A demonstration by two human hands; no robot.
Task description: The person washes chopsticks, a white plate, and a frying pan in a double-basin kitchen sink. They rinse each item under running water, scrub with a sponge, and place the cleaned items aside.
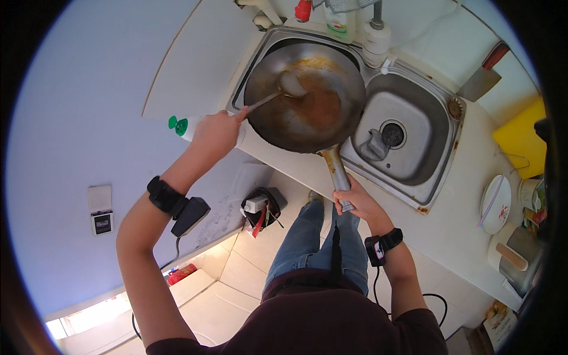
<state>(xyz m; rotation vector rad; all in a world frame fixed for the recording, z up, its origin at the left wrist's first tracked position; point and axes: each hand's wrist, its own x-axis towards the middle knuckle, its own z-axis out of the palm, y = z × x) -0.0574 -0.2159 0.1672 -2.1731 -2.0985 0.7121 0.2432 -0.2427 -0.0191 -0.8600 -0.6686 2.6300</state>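
Observation:
My left hand (217, 135) grips the handle of a metal ladle (266, 101). The ladle's bowl is inside a large metal wok (275, 124) that lies over the left sink basin. Brown and yellowish residue marks the wok's inner surface, with a reddish-brown patch in the middle. Around the wok's metal handle (336, 166), near its end, my right hand (358, 198) is closed. A white bottle with a flipped-up green cap (181, 126) is partly hidden behind my left hand; whether they touch is unclear.
In the right sink basin (410, 102), a grey cloth (376, 146) lies by the drain. A cleaver (483, 75) is at the back right. On the right counter are a white plate (495, 204) and a yellow object (523, 137). A bin (266, 206) stands on the floor.

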